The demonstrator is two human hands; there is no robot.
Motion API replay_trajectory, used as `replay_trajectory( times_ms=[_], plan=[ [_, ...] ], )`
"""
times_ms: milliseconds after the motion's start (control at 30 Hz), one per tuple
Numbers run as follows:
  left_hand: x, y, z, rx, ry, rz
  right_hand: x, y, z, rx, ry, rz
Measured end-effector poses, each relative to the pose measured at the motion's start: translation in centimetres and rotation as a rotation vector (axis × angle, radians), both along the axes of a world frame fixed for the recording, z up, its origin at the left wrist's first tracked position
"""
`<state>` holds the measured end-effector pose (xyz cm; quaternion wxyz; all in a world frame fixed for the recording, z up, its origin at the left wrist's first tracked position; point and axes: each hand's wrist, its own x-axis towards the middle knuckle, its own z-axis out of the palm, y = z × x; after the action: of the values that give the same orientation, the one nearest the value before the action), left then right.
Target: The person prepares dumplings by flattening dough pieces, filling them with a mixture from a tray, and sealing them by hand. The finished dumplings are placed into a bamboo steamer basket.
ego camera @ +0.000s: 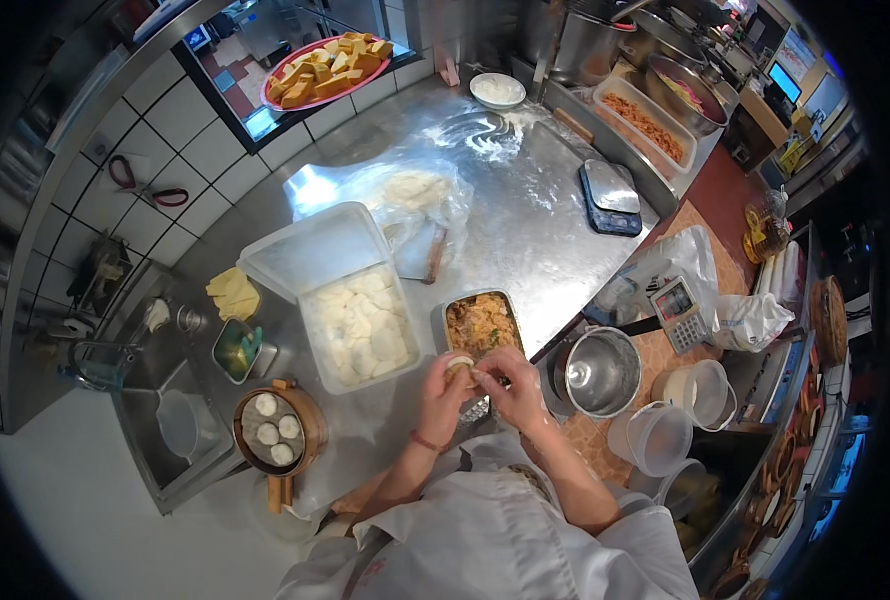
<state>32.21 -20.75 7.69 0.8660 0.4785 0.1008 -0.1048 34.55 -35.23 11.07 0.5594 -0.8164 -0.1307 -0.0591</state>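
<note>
Between both hands, at the near edge of a metal tray of orange-brown filling, is a small piece of dough with filling. My left hand cups it, and the fingertips of my right hand pinch its edge. Left of the hands stands a plastic tub of dough pieces, its lid tilted up at the back. Further left, a round bamboo steamer holds several white buns. A metal grater-like surface shows partly under my hands.
Behind the tub lie a dough scraper and dough under plastic film. A digital scale and a bowl of flour stand further back. A metal pot is at the right, a sink at the left.
</note>
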Motion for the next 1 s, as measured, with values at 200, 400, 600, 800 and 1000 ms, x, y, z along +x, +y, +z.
replay_trajectory(
  times_ms=[200,400,600,800,1000],
  plan=[
    [-0.2,0.2,-1.0,-0.026,-0.030,-0.071,0.7,-0.2,2.7,0.059,0.294,0.010],
    [-0.1,0.5,-1.4,0.082,-0.061,-0.114,0.4,-1.2,2.0,-0.135,0.193,0.121],
    [0.1,0.8,-1.1,0.076,-0.103,-0.150,1.2,-0.9,3.6,0.013,0.260,0.136],
    [0.4,1.1,-0.2,-0.287,0.124,-0.113,0.7,-1.7,1.3,-0.052,0.237,0.040],
    [-0.2,-0.1,-1.9,-0.163,0.139,-0.044,-0.6,-0.2,0.7,0.051,0.249,-0.074]
  ],
)
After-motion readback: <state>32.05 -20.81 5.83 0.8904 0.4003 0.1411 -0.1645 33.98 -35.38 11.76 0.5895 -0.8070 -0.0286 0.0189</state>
